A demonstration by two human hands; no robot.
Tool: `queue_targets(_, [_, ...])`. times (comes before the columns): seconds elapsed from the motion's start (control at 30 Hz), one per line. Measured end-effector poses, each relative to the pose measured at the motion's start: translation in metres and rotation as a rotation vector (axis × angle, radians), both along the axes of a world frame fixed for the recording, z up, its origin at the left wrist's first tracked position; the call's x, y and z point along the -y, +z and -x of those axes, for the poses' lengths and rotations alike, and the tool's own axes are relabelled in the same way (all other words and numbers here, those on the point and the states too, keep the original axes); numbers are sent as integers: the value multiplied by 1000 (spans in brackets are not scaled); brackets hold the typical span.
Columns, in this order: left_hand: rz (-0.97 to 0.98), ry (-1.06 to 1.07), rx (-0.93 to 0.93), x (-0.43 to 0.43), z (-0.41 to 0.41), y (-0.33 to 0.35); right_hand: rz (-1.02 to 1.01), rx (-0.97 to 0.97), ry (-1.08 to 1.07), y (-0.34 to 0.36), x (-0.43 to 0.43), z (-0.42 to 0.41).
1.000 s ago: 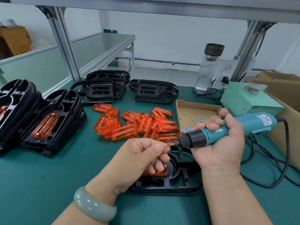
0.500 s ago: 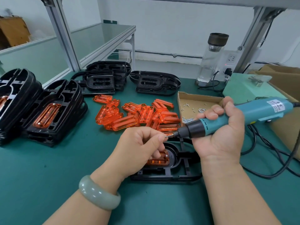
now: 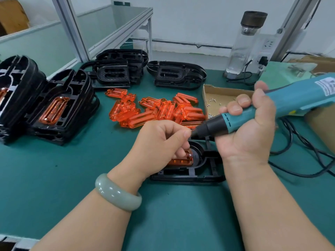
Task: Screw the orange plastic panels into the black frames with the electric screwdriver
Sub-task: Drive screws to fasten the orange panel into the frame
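Orange panel (image 3: 181, 161) sits in the black frame (image 3: 190, 175) that lies flat on the green table (image 3: 72, 169), right under both hands. A small screw (image 3: 190, 155) shows in the panel's near right corner; most of the panel is hidden by the left hand (image 3: 159, 142).

The left hand hovers just above the frame, all fingers curled in. Its thumb and forefinger pinch together over the tip of the screwdriver (image 3: 253, 115), so the bit is hidden, and I cannot tell if a screw is between them. A pale green bangle (image 3: 117, 194) is on that wrist.

The right hand (image 3: 248, 134) grips the screwdriver's teal body, fingers wrapped round it just behind the black nose. The tool is tilted, its nose pointing down and left at the left thumb, its rear end up and to the right. Its black cable (image 3: 299, 160) loops across the table on the right.

Beyond the hands lies a loose pile of panels (image 3: 155, 110), and just right of it an open cardboard box (image 3: 223, 95) with small screws in it. At the far left stand stacked frames (image 3: 59, 113) with orange panels in them. At the back lie more frames (image 3: 116, 71), their slots dark, and one apart from them (image 3: 175, 73). A clear bottle (image 3: 243, 44) with a dark cap stands upright at the back right, near a wall socket.
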State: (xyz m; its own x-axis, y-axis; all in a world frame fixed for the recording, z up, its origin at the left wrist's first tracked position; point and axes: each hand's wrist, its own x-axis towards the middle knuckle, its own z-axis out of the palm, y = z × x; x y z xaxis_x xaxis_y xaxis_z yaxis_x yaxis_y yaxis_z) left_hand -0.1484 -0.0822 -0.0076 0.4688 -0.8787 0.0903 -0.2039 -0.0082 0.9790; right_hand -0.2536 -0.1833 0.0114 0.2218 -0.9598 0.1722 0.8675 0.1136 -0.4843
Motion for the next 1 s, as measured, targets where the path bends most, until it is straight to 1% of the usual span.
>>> queue_targets(0.07, [16, 8, -64, 0, 0, 0, -18, 8, 1, 0, -2, -2])
queue_targets(0.13, [56, 45, -190, 0, -4, 1, -53, 25, -7, 1, 0, 0])
queue_targets(0.2, [40, 42, -268, -1, -7, 1, -73, 35, -21, 2, 4, 4])
queue_targets(0.3, [-52, -6, -251, -1, -8, -1, -85, 42, -37, 4, 6, 7])
queue_targets(0.37, [-68, -35, -257, -1, -7, -2, -89, 41, -40, 4, 6, 7])
queue_targets(0.6, [-1, -59, -313, 0, -3, -2, -100, 42, -31, 3, 6, 6])
queue_targets(0.7, [9, -51, -287, 1, -2, -2, -93, 42, -32, 3, 6, 5])
queue_targets(0.83, [-6, -40, -186, 0, -3, -3, -72, 37, -31, 1, 5, 4])
queue_targets(1.0, [31, -32, 29, -1, -4, -2, -75, 45, -17, 0, 5, 3])
